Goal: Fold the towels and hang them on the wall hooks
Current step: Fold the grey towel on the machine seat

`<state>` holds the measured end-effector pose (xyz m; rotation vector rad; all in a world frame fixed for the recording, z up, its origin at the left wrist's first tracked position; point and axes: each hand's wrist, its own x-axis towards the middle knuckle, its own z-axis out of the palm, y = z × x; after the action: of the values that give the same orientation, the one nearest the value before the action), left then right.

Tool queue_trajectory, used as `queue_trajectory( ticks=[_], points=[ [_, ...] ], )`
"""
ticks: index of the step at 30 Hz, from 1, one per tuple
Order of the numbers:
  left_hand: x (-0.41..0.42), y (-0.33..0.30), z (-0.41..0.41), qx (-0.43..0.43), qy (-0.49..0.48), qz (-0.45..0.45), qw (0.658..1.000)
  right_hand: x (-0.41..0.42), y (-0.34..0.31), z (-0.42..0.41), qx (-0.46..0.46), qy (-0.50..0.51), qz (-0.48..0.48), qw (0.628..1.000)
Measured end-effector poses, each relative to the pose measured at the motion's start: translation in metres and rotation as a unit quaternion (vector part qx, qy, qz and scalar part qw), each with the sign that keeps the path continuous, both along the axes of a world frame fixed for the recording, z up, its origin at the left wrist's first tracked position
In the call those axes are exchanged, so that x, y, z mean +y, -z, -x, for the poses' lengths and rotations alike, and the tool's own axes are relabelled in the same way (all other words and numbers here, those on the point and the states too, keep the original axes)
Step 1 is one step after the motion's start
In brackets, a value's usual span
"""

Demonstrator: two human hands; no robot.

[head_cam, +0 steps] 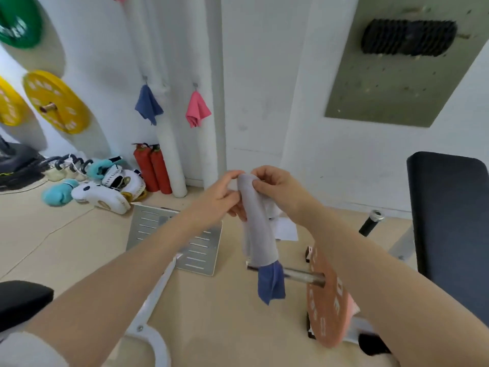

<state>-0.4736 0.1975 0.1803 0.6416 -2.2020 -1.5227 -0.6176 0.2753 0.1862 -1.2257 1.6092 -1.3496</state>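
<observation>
A grey towel (258, 223) hangs folded into a long narrow strip in front of me. My left hand (222, 197) and my right hand (275, 185) both pinch its top end. Below its lower end a blue towel (271, 283) hangs from the steel bar (304, 275) of a weight plate. On the wall ahead, a blue towel (148, 104) hangs from one hook and a pink towel (197, 109) from the hook to its right.
An orange weight plate (326, 300) stands on the floor at the right beside a dark bench pad (449, 221). A metal plate (201, 250) lies ahead. Two red fire extinguishers (153, 168) and several gloves (105, 189) sit by the wall. Yellow plates (55, 102) hang left.
</observation>
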Motion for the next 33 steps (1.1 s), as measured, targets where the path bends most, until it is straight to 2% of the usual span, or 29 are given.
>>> queue_trajectory(
  ticks=[4, 10, 18, 25, 30, 33],
  points=[
    [-0.048, 0.001, 0.020, 0.025, -0.078, 0.014, 0.997, -0.061, -0.003, 0.027, -0.007, -0.051, -0.007, 0.999],
    [-0.153, 0.011, 0.054, 0.046, -0.173, 0.045, 0.983, -0.168, -0.001, 0.056, 0.048, -0.011, 0.024, 0.998],
    [-0.338, -0.018, 0.090, 0.133, -0.173, -0.007, 0.976, -0.356, -0.029, 0.081, 0.029, 0.003, 0.031, 0.999],
    [-0.476, -0.051, 0.116, 0.157, -0.178, 0.025, 0.971, -0.489, -0.060, 0.098, 0.075, 0.069, 0.095, 0.990],
    [-0.550, -0.079, 0.149, 0.171, -0.167, 0.029, 0.971, -0.561, -0.091, 0.131, 0.050, 0.068, 0.140, 0.987],
    [-0.595, -0.100, 0.176, 0.191, -0.174, 0.058, 0.964, -0.606, -0.111, 0.159, 0.076, 0.068, 0.169, 0.980]
  ],
)
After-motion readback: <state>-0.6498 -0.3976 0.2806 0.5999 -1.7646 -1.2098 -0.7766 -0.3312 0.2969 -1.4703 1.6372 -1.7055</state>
